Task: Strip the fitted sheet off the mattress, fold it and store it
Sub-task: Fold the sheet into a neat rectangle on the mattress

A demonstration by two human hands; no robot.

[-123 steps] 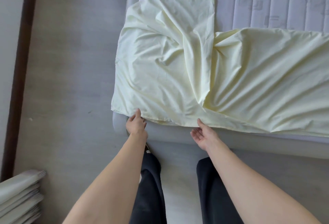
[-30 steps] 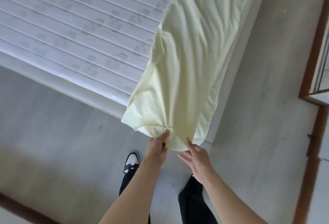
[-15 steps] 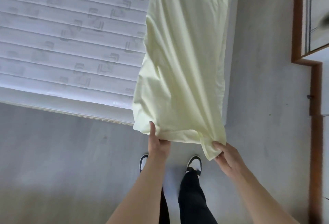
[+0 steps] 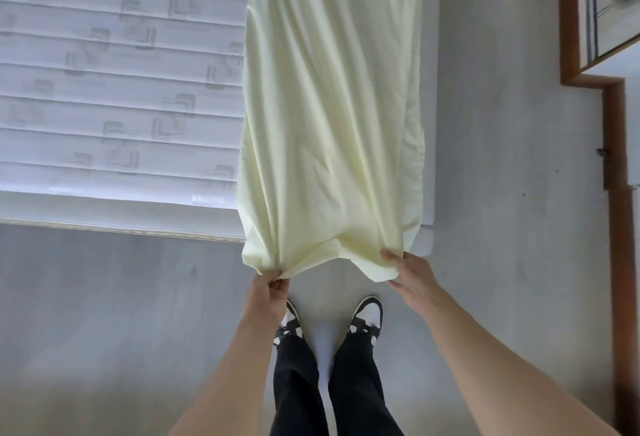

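I count one fitted sheet (image 4: 332, 117), pale yellow, folded into a long strip that lies along the right side of the one mattress (image 4: 121, 89) and runs out of view at the top. Its near end hangs over the mattress edge, lifted off the floor (image 4: 104, 314) between my two hands. My left hand (image 4: 265, 293) has thumb and fingers closed together, pinching the strip's near left corner, the cloth bunched above the knuckles. My right hand (image 4: 410, 278) grips the near right corner: the thumb lies on top of the fabric and the fingers reach under it, though I cannot tell how tightly they curl there. The edge between the two hands sags in a shallow arc. The mattress is bare, white and quilted in bands with a printed square pattern. Below the hands I see two black-and-white sneakers (image 4: 367, 314) and black trousers. A brown wooden frame (image 4: 613, 130) stands along the right.
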